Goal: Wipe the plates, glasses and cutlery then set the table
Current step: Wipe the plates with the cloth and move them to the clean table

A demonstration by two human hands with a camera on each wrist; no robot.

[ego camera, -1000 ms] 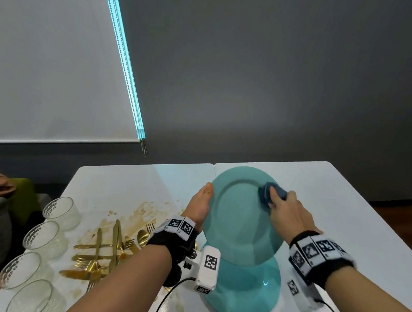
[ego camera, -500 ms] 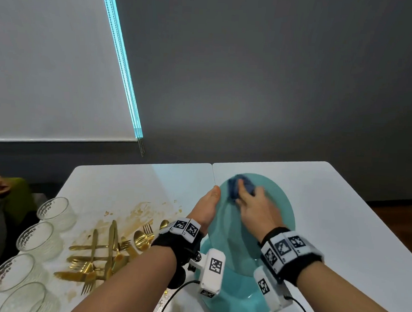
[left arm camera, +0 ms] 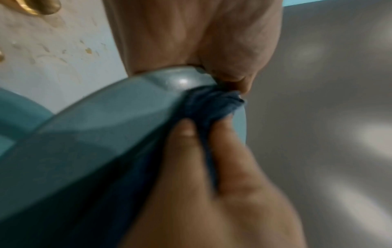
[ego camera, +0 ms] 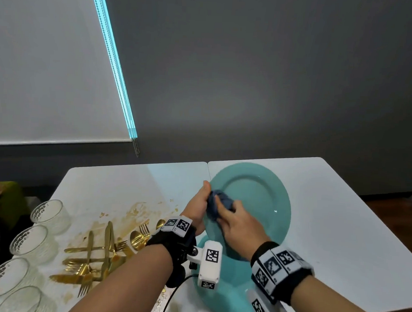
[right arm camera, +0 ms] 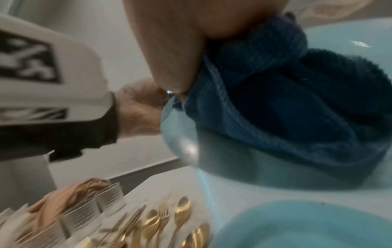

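Along the counter's (ego camera: 340, 210) left edge: four ribbed glasses (ego camera: 50, 213) in a row, none lifted. Just right of them, gold cutlery (ego camera: 99, 253) lies in a loose crossed heap on brown smears (ego camera: 135, 209) spread over the counter top. Neither group looks wiped yet, as far as can be judged.

Near the middle of the front edge: left hand (ego camera: 197, 208) grips the left rim of a teal plate (ego camera: 257, 201), thumb over the rim, holding it tilted up off the counter. Right hand (ego camera: 237, 225) is clenched on a bunched blue cloth (ego camera: 215, 205), pressing it against the plate face close beside the left thumb. Wrist views confirm cloth on plate at the rim.

Below, a second teal plate (ego camera: 228, 300) lies flat at the front edge; wiped or not, cannot tell.

Judgement: early stage. First plate mid-wipe; glasses, cutlery and all table setting remain. Right half of counter holds no place settings.
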